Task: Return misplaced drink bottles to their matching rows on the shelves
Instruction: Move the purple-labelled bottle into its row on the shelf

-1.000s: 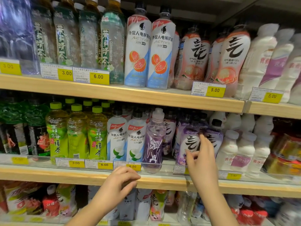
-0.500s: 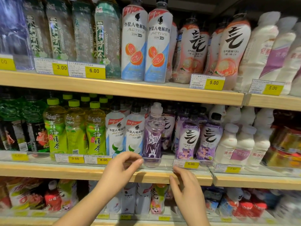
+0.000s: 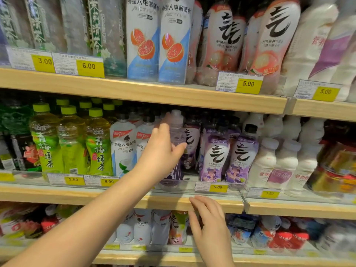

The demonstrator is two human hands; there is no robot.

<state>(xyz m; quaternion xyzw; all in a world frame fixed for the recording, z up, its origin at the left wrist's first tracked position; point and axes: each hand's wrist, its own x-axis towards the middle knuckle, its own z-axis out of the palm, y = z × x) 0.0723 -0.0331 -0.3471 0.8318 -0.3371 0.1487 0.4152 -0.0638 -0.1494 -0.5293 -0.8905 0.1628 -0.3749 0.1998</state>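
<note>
I'm seeing the left hand fingers wrapping the clear purple bottle on the middle shelf — likely the stray, not yet re-rowed — right hand hovering released.

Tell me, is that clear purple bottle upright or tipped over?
Upright: the purple bottle, cap on top, base on the middle shelf, left hand around it.
</note>
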